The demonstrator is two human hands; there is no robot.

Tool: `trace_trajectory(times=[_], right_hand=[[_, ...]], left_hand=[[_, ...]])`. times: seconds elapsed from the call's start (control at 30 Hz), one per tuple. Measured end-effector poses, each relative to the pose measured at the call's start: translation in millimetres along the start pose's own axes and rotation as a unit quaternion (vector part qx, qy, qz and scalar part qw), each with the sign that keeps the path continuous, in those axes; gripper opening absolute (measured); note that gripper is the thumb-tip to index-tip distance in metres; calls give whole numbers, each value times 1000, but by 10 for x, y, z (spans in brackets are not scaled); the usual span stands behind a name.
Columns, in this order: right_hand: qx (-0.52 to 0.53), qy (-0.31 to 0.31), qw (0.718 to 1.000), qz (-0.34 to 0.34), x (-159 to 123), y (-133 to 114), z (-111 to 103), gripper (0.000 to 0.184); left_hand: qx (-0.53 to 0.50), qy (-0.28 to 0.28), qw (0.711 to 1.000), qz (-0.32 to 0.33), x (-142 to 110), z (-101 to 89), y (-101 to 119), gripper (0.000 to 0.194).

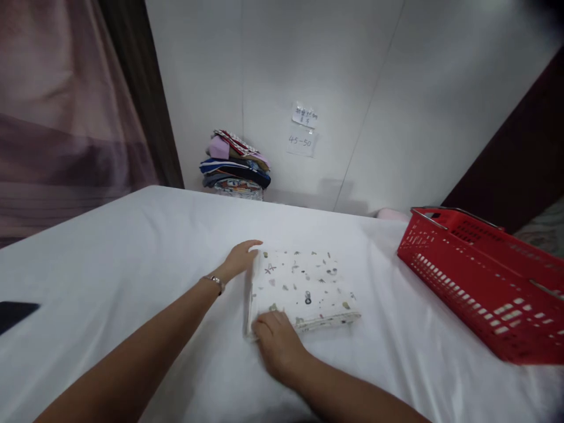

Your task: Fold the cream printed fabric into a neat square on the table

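Note:
A folded white cloth with small printed figures in grey, green and black lies flat in several layers. At its far left corner is my left hand, wearing a bracelet; its fingers are stretched out and apart, touching the cloth's edge. My right hand is at the near left corner, with its fingers bent over the top layer and gripping the edge. The thumb side of that grip is partly hidden. Beneath the cloth is a table with a white cover, slightly wrinkled.
A red plastic basket with metal handles stands at the right. Behind the table's far edge rises a stack of folded clothes, near paper signs on the wall. A dark flat object lies at the left edge. Pinkish curtains hang at left.

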State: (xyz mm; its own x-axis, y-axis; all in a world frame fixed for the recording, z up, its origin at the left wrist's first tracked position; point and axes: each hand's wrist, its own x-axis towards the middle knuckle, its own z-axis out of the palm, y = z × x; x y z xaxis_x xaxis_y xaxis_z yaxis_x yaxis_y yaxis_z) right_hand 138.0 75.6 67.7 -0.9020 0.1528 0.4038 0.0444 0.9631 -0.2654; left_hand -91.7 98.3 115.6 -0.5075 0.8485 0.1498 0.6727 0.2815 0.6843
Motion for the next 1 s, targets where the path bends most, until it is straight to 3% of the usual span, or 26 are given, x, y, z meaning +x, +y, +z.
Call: trace_trajectory(times=[0.13, 0.2, 0.33, 0.4, 0.5, 0.57, 0.67, 0.8, 0.9, 1.0], right_hand=[[-1, 7, 1000, -4, -22, 6, 32, 27], [6, 1, 1000, -8, -53, -11, -20, 29], [66, -28, 995, -75, -41, 62, -385, 24], [70, 2, 995, -69, 45, 259, -633, 26], [30, 37, 999, 19, 233, 778, -901, 32], [-28, -1, 993, 113, 324, 1175, -946, 41], [-86, -110, 957, 253, 330, 1632, -834, 57], [-51, -137, 945, 294, 243, 1872, -656, 60], [30, -69, 940, 334, 212, 1927, -679, 57], [64, 2, 916, 396, 130, 1968, -785, 55]], left_hand=[[145, -23, 979, 141, -370, 278, 273, 43], [201, -36, 965, 163, -526, 432, 278, 47], [265, -24, 945, 189, -633, 576, 163, 48], [278, -19, 940, 196, -628, 578, 138, 46], [281, -13, 939, 196, -626, 565, 160, 47], [278, -6, 940, 195, -637, 564, 179, 48], [276, -3, 940, 203, -657, 570, 188, 49], [273, -11, 941, 202, -668, 565, 200, 47], [258, -17, 947, 191, -678, 545, 225, 47], [220, 10, 965, 141, -716, 514, 243, 48]])
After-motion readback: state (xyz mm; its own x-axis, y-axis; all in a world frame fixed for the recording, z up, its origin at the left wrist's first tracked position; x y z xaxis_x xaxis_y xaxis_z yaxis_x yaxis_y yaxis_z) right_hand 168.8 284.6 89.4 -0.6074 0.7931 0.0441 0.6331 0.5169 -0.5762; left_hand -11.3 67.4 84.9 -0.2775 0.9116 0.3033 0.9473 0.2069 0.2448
